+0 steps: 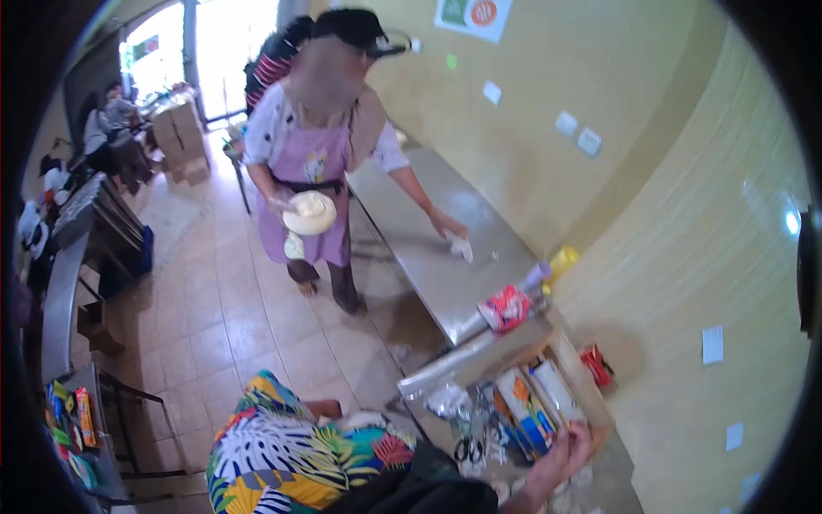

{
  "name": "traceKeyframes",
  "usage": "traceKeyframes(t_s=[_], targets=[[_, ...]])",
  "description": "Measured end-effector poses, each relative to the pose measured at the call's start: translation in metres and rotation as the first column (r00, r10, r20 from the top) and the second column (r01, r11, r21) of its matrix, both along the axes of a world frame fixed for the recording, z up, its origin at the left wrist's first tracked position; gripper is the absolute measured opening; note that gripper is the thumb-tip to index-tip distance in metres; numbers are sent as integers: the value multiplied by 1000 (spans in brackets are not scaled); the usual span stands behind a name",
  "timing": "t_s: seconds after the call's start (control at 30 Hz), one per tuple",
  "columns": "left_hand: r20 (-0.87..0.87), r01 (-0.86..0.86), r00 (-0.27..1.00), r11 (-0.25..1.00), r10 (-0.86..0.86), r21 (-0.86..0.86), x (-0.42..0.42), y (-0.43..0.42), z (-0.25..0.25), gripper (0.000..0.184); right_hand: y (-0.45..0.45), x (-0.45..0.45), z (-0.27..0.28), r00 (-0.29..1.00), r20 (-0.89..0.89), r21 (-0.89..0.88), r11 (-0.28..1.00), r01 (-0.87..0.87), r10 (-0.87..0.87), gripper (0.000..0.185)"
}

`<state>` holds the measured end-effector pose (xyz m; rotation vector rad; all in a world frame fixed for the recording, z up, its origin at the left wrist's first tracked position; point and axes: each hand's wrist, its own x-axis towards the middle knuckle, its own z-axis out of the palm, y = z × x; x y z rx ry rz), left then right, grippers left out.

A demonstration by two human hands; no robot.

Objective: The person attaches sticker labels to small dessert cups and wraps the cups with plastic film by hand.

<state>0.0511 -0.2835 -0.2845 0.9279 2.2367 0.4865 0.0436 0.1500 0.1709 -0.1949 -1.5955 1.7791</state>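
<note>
My right hand (565, 452) reaches in from the bottom right. Its bent fingers are at the near end of a long white box (554, 390) and seem to grip it. Alongside lies a second long box with orange and blue print (524, 403). Both are inside an open cardboard box (591, 368). Scissors (469, 450) and a crumpled clear plastic bag (449, 401) lie to the left. Of my left arm only a bit of skin (324, 409) shows beyond the floral sleeve; the fingers are hidden.
Ahead, a person in a purple apron (317, 158) holds a white bowl (310, 212) and touches a white cloth (461, 248) on the metal table (419, 206). A red packet (505, 308) lies at its near end. Left stand a chair (141, 428) and cardboard boxes (178, 133).
</note>
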Motion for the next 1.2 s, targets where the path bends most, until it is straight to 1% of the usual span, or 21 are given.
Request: traceKeyframes(t_s=[0.03, 0.07, 0.1, 0.13, 0.2, 0.23, 0.3, 0.33, 0.37, 0.4, 0.43, 0.47, 0.67, 0.7, 0.73, 0.77, 0.87, 1.0, 1.07, 1.17, 1.2], targets=[[27, -89, 996, 996, 90, -20, -28, 86, -1, 33, -5, -10, 4, 999, 37, -16, 1000, 8, -8, 22], [56, -172, 983, 984, 175, -45, -23, 57, -26, 32, -12, -18, 8, 1000, 20, -11, 1000, 22, -22, 21], [84, -253, 962, 964, 260, -81, -23, -55, -43, 32, -20, -25, 11, 999, 6, -7, 999, 32, -32, 21], [98, -338, 931, 932, 351, -129, -45, -76, -18, 32, -26, -31, 15, 997, 46, 12, 998, 64, -65, 21], [64, -511, 841, 827, 537, -234, -72, -58, 45, 32, -38, -46, 16, 999, -40, -12, 1000, 1, -2, 18], [69, -498, 848, 836, 525, -232, -75, -59, 52, 32, -44, -48, 17, 999, -37, -8, 1000, 16, -16, 18], [137, -746, 636, 650, 760, -142, -100, -64, 68, 31, -60, -67, 20, 1000, -3, -69, 998, -17, 17, 16], [158, -730, 646, 665, 747, -158, -110, -69, 58, 30, -67, -74, 20, 999, -26, -65, 998, -21, 20, 16], [20, -514, 856, 854, 517, -79, -118, -80, 50, 32, -75, -75, 23, 1000, -10, -71, 997, -22, 21, 16], [26, -515, 853, 847, 522, -132, -126, -80, 59, 34, -83, -80, 24, 1000, 6, -76, 997, -25, 25, 15], [-8, -444, 894, 885, 448, -142, -134, -81, 56, 37, -90, -85, 24, 1000, 15, -97, 995, -2, 3, 16], [-28, -452, 892, 883, 452, -127, -143, -82, 53, 37, -96, -91, 22, 1000, -9, -92, 996, -9, 8, 16], [135, -498, 839, 844, 527, -197, -159, -78, 75, 39, -108, -97, 6, 999, -1, -133, 990, -38, 38, 16], [153, -499, 836, 846, 528, -190, -159, -91, 51, 38, -111, -96, 7, 999, 32, -151, 988, -18, 23, 16], [-502, -169, 840, 979, 204, 115, -143, -119, 29, 39, -112, -93, 5, 1000, 22, -146, 989, -10, 13, 16], [-510, -161, 836, 979, 202, 124, -146, -125, 1, 39, -113, -91, 3, 1000, 20, -143, 990, -5, 8, 16], [-356, -288, 878, 947, 320, 139, -157, -109, -17, 38, -118, -92, 6, 1000, 16, -132, 991, 3, -1, 16], [-116, -463, 874, 881, 471, 94, -129, -90, -15, 37, -126, -77, 11, 1000, -6, -156, 988, -19, 18, 17], [2, -533, 846, 845, 533, 43, -103, -86, -8, 37, -131, -64, 17, 999, -36, -177, 984, -35, 29, 18], [123, -596, 792, 801, 597, -51, -69, -81, 21, 36, -135, -26, 7, 997, -66, -123, 991, -47, 39, 17], [154, -591, 785, 800, 600, -104, -66, -86, 36, 36, -139, -17, 10, 998, -70, -153, 988, -6, -5, 17]])
